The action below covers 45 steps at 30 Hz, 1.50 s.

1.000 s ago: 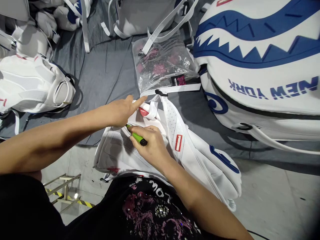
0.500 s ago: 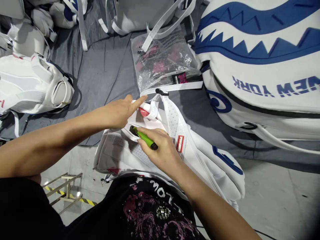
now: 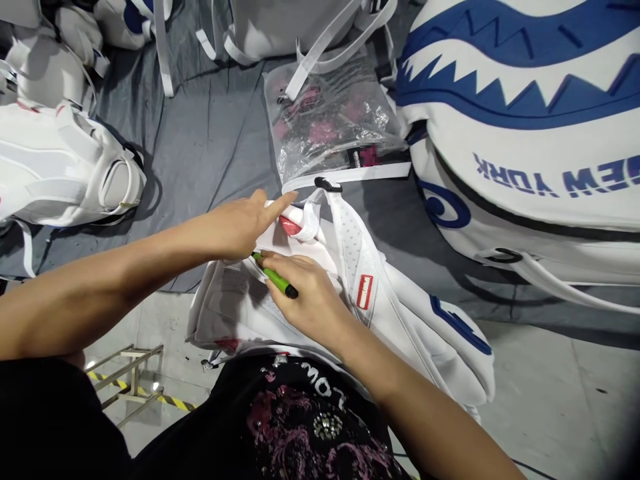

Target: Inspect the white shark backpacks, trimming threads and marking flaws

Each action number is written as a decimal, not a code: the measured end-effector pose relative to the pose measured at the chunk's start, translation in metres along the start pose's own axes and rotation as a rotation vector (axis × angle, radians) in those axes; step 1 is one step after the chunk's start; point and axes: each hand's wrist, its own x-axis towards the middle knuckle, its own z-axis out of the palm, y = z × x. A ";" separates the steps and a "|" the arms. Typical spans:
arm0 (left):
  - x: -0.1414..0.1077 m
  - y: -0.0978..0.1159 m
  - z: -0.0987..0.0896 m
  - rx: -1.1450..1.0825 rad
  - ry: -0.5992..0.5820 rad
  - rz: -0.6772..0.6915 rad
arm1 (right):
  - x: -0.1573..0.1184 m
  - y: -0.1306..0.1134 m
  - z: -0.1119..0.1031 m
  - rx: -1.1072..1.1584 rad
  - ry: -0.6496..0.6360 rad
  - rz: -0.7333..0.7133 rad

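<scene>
A white backpack [image 3: 415,313] with a blue patch and a red label [image 3: 365,292] on its strap lies at the table's edge against my body. My right hand [image 3: 305,287] is closed on a green tool with black ends [image 3: 281,283], and its far end is at the backpack's white trim, partly behind my left hand. My left hand [image 3: 245,223] rests on the backpack's upper part, index finger stretched toward the red-and-white loop [image 3: 290,225]. Its other fingers are mostly hidden. A black buckle [image 3: 327,185] on a white strap is just beyond it.
A clear plastic bag [image 3: 325,120] with pink items lies beyond the backpack on the grey-covered table [image 3: 210,133]. A large white and blue bag [image 3: 525,153] stands at right, another white bag [image 3: 65,167] at left. Metal legs [image 3: 133,373] stand on the floor.
My right hand and the green tool have moved slightly left along the trim, with the tool's far end now closer to my left hand. The view has shifted a little.
</scene>
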 end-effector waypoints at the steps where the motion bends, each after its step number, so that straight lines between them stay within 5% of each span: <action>1: 0.000 0.000 0.000 -0.003 0.001 -0.001 | 0.000 0.000 0.001 -0.020 0.005 -0.004; 20: 0.000 0.001 0.001 -0.011 0.002 0.002 | -0.008 -0.008 0.000 -0.213 0.031 0.013; 29: 0.000 -0.001 0.004 0.013 0.029 -0.012 | 0.007 0.002 0.017 0.044 0.045 0.005; 33: 0.002 -0.003 0.008 0.033 0.063 -0.016 | 0.002 -0.001 0.010 -0.052 -0.019 0.071; 37: 0.001 -0.002 0.008 0.043 0.081 0.000 | -0.007 -0.005 0.007 -0.152 0.052 0.077; 45: 0.001 -0.002 0.008 0.072 0.077 -0.013 | 0.001 -0.001 0.008 -0.042 -0.040 0.143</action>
